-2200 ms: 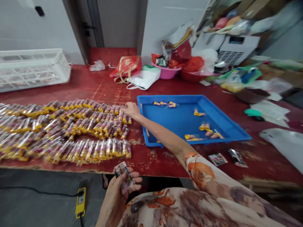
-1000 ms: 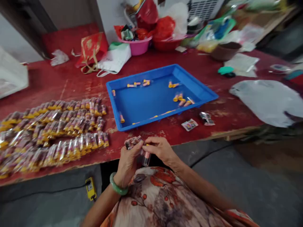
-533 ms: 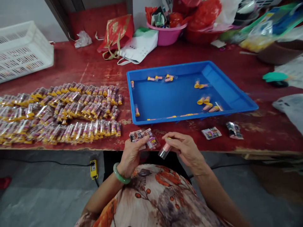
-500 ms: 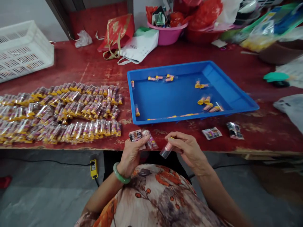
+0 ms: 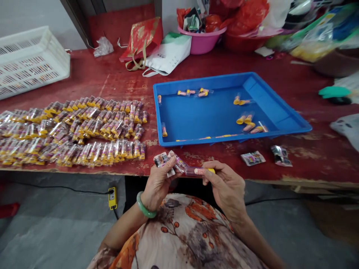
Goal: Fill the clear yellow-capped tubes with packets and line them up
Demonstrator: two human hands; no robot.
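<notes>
My left hand [image 5: 158, 181], with a green bangle at its wrist, is closed on several printed plastic sleeves [image 5: 162, 160] fanned out under the thumb. One clear printed sleeve [image 5: 179, 163] points to the right. Between thumb and fingers my right hand [image 5: 224, 183] pinches a small clear tube [image 5: 199, 171] by its yellow-capped end; pink and white pieces show inside. The tube lies level, its clear end meeting the sleeve's right end; whether it is inside cannot be made out. Beyond the hands is a blue tray [image 5: 235, 139] with several similar tubes [image 5: 249, 127] in it.
Rows of wrapped tubes [image 5: 92, 151] cover the table's left side. Two sleeve bundles [image 5: 252, 158] lie right of my hands. Behind are a white crate [image 5: 36, 63], a red bag [image 5: 146, 37], a white bag [image 5: 168, 56] and a pink basin [image 5: 206, 41]. The table [image 5: 112, 84] is red.
My right hand has turned the tube from slanting down to level and brought its clear end to the sleeve in my left hand. The view has shifted slightly.
</notes>
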